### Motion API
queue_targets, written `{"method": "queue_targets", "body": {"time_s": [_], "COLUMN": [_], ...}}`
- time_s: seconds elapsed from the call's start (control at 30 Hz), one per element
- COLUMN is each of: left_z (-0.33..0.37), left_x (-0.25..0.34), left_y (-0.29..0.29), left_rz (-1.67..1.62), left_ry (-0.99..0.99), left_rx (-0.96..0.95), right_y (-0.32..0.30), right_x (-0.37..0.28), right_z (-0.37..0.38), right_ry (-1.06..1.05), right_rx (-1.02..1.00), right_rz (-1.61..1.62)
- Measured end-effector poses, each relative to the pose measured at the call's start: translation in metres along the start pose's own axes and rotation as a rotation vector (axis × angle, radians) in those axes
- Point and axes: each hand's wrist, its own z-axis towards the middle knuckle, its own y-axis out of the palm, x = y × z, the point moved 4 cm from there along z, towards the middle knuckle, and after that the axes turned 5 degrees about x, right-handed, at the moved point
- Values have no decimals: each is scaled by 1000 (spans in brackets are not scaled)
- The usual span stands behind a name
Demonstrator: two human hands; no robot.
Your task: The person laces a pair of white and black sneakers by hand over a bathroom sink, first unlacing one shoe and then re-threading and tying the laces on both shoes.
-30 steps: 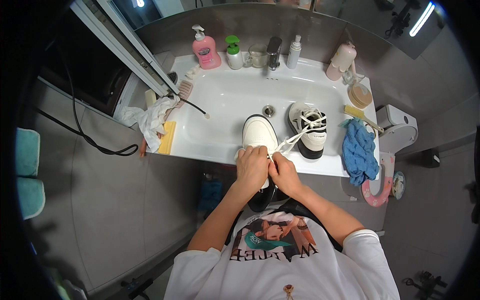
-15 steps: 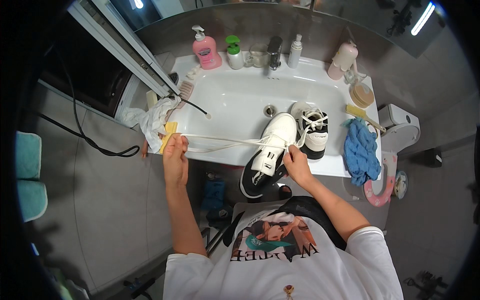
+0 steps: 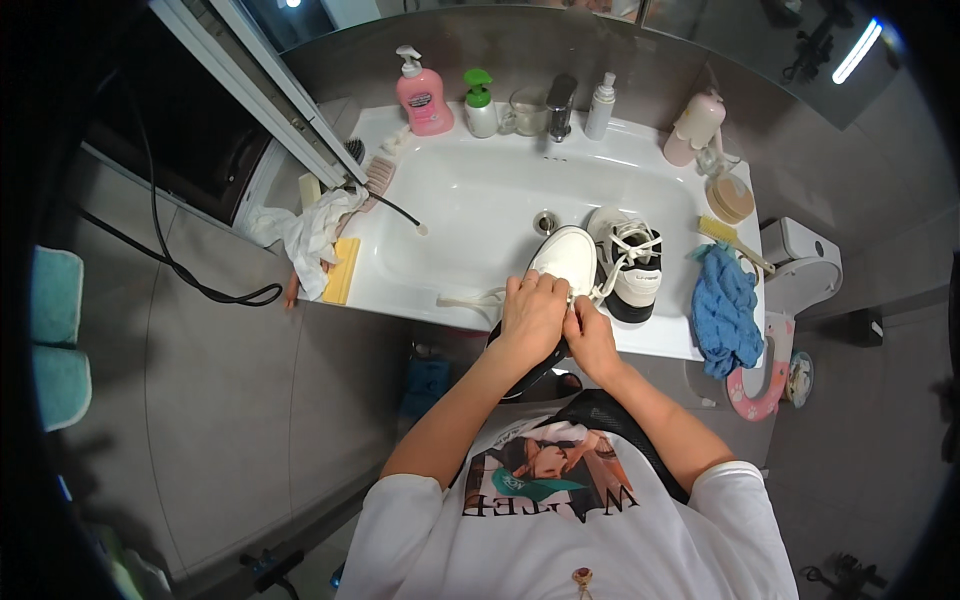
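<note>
A white and black sneaker (image 3: 566, 252) lies across the sink's front rim, its white toe pointing into the basin. My left hand (image 3: 534, 318) covers its lacing with curled fingers, closed on the shoelace; the fingertips are partly hidden. Right beside it, my right hand (image 3: 592, 340) pinches at the same lacing. A loose length of white shoelace (image 3: 468, 299) trails left over the rim. The sneaker's tongue and heel are mostly behind my hands. Its mate, a second sneaker (image 3: 634, 270) with tied white laces, stands just to the right.
The white sink (image 3: 460, 190) has a faucet (image 3: 561, 105), a pink pump bottle (image 3: 426, 103) and a green-topped bottle (image 3: 480, 107) along its back. A blue cloth (image 3: 725, 310) and a yellow brush (image 3: 735, 243) lie at right. At left are a yellow cloth (image 3: 341, 271) and white crumpled cloth (image 3: 310, 230).
My left hand has come right, from pulling the laces taut at the sink's left corner, onto the sneaker beside my right hand. The laces now hang slack.
</note>
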Motion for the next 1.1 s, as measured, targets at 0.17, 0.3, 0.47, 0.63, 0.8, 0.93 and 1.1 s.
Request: {"method": "queue_targets", "body": {"time_s": [0.17, 0.3, 0.47, 0.63, 0.8, 0.93, 1.1], "left_z": [10, -2, -17, -61, -57, -28, -28], "left_x": [-7, -52, -127, -204, -141, -65, -52], "left_y": [5, 14, -98, -170, -104, -52, -25], "left_rz": [-54, -961, -1767, -866, 6, -187, -210], "left_ry": [61, -396, -609, -699, -417, -335, -447], "left_rx": [-115, -229, 642, 335, 413, 138, 58], "right_y": [-2, 0, -22, -23, -14, -6, 2], "right_x": [-2, -5, 20, 15, 0, -20, -34], "right_z": [0, -5, 10, 1, -1, -8, -17], "right_ry": [31, 22, 12, 29, -11, -152, -295], "right_rx": [-30, -20, 101, 32, -36, -97, -122], "right_rz": [2, -10, -137, -112, -70, -126, -146]}}
